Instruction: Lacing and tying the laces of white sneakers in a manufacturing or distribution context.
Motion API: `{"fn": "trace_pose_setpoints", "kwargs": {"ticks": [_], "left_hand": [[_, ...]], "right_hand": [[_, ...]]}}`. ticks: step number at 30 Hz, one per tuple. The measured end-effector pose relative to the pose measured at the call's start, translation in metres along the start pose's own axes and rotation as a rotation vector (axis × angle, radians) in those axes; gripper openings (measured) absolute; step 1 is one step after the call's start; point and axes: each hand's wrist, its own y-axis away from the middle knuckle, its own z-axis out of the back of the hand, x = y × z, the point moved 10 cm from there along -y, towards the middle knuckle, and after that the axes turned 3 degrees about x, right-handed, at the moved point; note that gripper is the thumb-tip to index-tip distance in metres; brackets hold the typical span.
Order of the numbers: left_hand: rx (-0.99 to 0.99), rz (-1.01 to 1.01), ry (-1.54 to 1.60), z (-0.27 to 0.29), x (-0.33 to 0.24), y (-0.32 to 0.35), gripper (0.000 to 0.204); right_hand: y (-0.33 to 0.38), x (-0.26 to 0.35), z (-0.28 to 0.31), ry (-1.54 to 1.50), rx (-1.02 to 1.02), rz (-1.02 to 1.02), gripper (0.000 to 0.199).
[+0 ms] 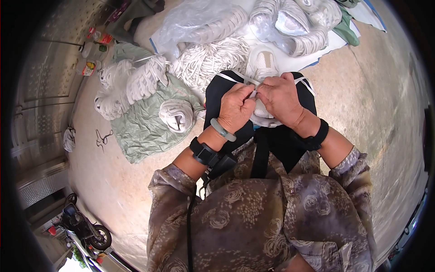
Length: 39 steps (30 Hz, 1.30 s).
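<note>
Both hands, left hand and right hand, pinch a white lace over the white shoe.

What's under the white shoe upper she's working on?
The white shoe upper lies on a black cloth over the lap. Both hands, left hand and right hand, cover its near part.

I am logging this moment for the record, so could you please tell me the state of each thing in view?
left hand: pinching a white lace at the shoe.
right hand: gripping the same lace.
white shoe: on the lap, partly covered by both hands.
white laces: loose heap on the ground.
scissors: lying on the floor, untouched.
green cloth: spread out, crumpled.
</note>
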Motion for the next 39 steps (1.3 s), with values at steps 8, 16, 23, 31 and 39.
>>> {"fn": "trace_pose_setpoints", "kwargs": {"ticks": [8, 16, 23, 31, 39], "left_hand": [[-0.048, -0.117, -0.186, 0.000, -0.017, 0.006, 0.029], [-0.068, -0.152, -0.181, -0.003, -0.021, 0.005, 0.029], [-0.071, 0.141, -0.103, 0.022, 0.002, -0.001, 0.024], [0.015, 0.165, -0.218, 0.016, 0.032, -0.027, 0.028], [0.001, 0.184, 0.183, 0.000, 0.025, -0.021, 0.026]], "right_hand": [[0.046, -0.005, 0.041, 0.007, -0.046, 0.075, 0.004], [0.283, -0.179, 0.061, 0.161, 0.242, -0.606, 0.005], [0.262, -0.170, 0.024, 0.007, 0.497, -0.559, 0.012], [0.114, -0.082, 0.045, -0.405, 0.036, -0.291, 0.026], [0.118, -0.071, 0.035, -0.374, 0.094, -0.216, 0.015]]}}
